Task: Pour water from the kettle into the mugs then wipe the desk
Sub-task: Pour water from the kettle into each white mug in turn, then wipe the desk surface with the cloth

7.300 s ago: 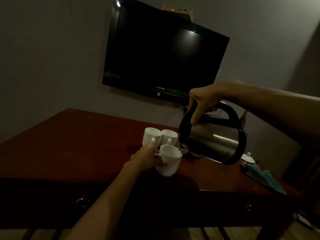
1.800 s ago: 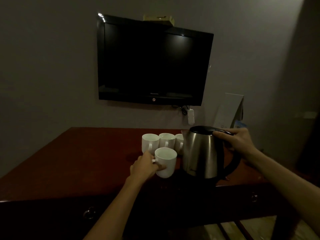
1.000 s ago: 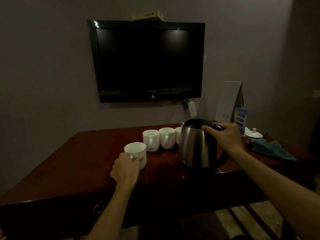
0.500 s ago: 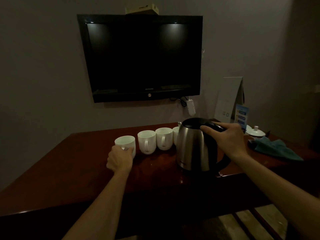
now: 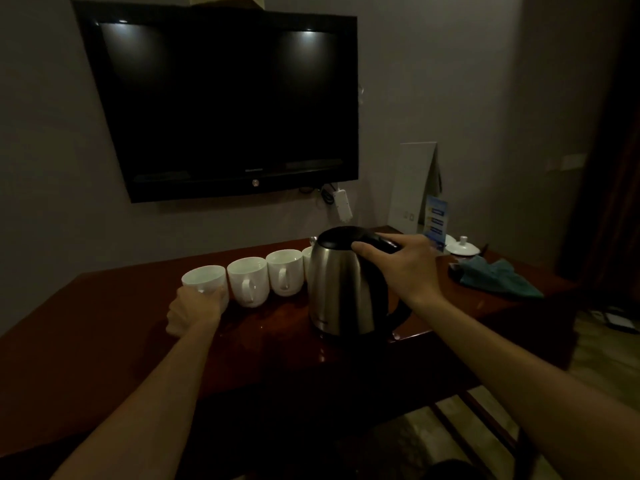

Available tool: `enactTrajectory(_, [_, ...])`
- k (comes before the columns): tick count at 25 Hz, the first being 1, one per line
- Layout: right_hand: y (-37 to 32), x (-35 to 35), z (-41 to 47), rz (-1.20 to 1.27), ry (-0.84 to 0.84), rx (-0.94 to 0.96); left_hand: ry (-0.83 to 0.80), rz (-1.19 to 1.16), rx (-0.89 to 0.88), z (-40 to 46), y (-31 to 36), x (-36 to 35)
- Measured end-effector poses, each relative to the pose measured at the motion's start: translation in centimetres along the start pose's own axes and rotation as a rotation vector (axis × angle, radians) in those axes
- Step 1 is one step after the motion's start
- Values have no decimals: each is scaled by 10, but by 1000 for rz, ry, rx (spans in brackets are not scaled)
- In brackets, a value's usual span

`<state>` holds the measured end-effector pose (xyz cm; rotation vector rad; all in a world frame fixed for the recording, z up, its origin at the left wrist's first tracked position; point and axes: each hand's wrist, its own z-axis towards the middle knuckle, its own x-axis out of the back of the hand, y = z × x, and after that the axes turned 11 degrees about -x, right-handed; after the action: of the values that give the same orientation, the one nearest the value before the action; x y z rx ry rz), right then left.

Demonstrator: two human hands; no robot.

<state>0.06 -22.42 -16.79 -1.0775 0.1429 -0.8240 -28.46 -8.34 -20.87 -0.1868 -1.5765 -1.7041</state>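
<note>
Four white mugs are lined up on the surface (image 5: 104,323); the fourth mug (image 5: 307,263) is mostly hidden behind the kettle (image 5: 341,292). The leftmost mug (image 5: 203,280) is gripped by the left hand (image 5: 194,311), apparently to seat it at the end of the row. The kettle stands upright just right of the mugs, its black handle wrapped by the right hand (image 5: 405,268), presumably so it is steadied. A teal cloth (image 5: 495,278) lies well to the right, ready for wiping.
</note>
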Motion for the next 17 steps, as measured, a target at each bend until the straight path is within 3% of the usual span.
enactTrajectory(6, [4, 7, 8, -40, 23, -29, -20, 102, -82, -5, 7, 17])
enactTrajectory(11, [23, 45, 34, -141, 108, -47, 13, 169, -443, -32, 32, 28])
enactTrajectory(13, [34, 58, 44, -161, 191, -89, -74, 64, -584, -46, 50, 17])
enactTrajectory(17, [54, 71, 60, -183, 288, -161, -465, -97, -768, -86, 91, -22])
